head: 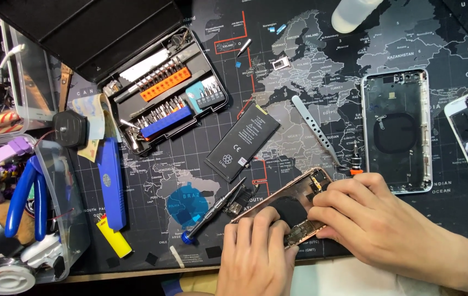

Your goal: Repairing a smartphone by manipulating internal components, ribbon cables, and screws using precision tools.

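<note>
Clutter fills the tabletop's left edge: a clear bin (66, 219) holding blue-handled pliers (23, 205), then a blue tool (112, 183) and a yellow lighter (114, 237) lying on the dark map-printed mat (151, 175). Further right, an open bit case (165, 93) shows rows of bits in orange and blue holders, and a black rectangular battery (243, 142) with a white label and small printed marks lies loose at an angle. A screwdriver (212, 211) rests just left of the phone (291, 211), a gold-framed shell opened up near the front edge. The left hand (256, 255) presses its fingers down on the phone's lower part; the right hand (365, 211) has fingers bunched on its upper right side, apparently pinching something small, though what I cannot tell. The phone looks light, stiff and fragile inside, best held by the metal rim. Tweezers (316, 131) and an empty silver shell (397, 131) lie further right.
</note>
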